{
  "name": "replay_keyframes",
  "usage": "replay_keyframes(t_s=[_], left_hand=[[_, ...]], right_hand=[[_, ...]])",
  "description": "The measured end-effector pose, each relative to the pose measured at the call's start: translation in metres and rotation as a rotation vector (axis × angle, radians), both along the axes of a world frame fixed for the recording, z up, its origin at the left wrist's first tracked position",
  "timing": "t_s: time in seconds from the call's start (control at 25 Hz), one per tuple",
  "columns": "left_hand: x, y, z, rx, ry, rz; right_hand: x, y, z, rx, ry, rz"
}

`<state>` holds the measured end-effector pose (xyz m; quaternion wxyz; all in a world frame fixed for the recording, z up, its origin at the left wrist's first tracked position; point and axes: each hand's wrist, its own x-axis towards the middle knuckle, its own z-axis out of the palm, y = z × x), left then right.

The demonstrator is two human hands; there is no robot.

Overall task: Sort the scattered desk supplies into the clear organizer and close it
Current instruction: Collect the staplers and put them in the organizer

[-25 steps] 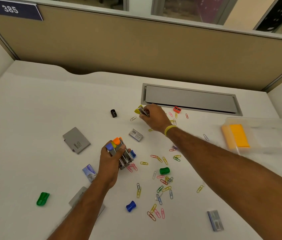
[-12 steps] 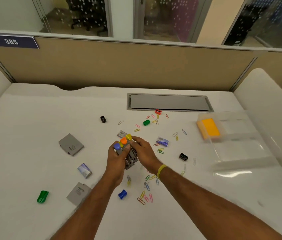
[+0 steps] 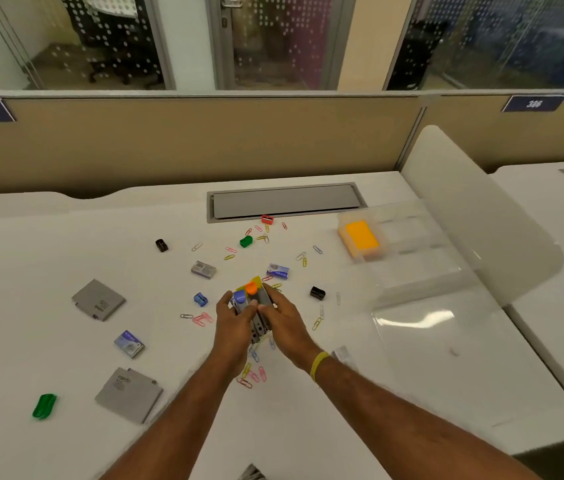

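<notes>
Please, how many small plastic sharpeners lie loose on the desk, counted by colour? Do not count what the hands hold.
Black sharpeners: 2
Green sharpeners: 2
Blue sharpener: 1
Red sharpener: 1
Total: 6

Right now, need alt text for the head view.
The left hand and right hand grip a bundle of small staplers over a white desk. Paper clips, sharpeners and staple boxes lie scattered around; the clear organizer sits open at right, holding an orange pad.
</notes>
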<state>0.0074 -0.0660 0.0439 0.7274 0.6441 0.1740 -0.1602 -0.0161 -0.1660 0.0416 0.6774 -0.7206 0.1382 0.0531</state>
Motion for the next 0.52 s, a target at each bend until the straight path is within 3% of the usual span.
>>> replay_keyframes(t_s=[0.16, 0.52], left_hand=[[-0.013, -0.033, -0.001, 0.059, -0.058, -0.077], [-0.024, -0.125, 0.013, -0.062, -0.094, -0.188]], right_hand=[[-0.022, -0.029, 0.004, 0.014, -0.051, -0.076], [-0.041, -0.111, 0.000, -0.016, -0.099, -0.230]])
